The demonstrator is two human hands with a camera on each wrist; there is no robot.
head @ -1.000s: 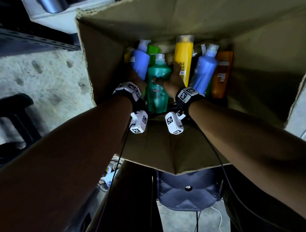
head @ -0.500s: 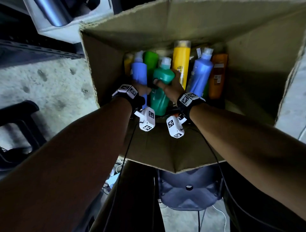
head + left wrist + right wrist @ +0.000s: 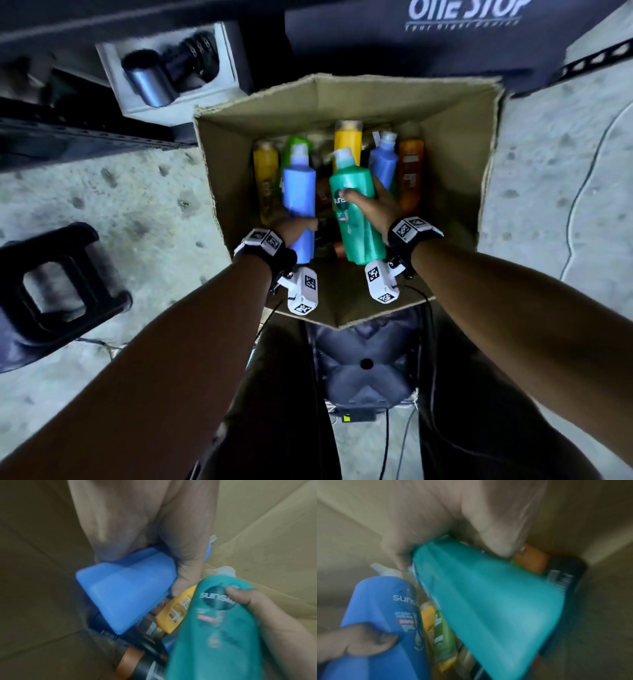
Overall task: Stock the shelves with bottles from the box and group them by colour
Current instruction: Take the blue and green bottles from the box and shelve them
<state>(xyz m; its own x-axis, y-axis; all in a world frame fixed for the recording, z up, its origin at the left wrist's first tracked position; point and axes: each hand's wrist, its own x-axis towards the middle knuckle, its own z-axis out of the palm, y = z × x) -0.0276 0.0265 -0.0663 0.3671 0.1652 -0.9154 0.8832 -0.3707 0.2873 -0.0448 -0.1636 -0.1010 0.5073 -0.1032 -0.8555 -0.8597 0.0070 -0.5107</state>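
Two bottles are being held above the open cardboard box (image 3: 455, 144): the left hand (image 3: 297, 229) is wrapping its fingers round the blue bottle (image 3: 298, 192), and the right hand (image 3: 375, 205) is clasping the green bottle (image 3: 356, 212). Both bottles are hanging over the remaining bottles (image 3: 347, 138). Likely risk: the smooth plastic is inviting a slip, or a bottle base is catching the box rim.

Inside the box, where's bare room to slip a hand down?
Bare cardboard shows along the box's right wall, beside the orange bottle. The middle is crowded: left hand grips the blue bottle, right hand the green bottle.
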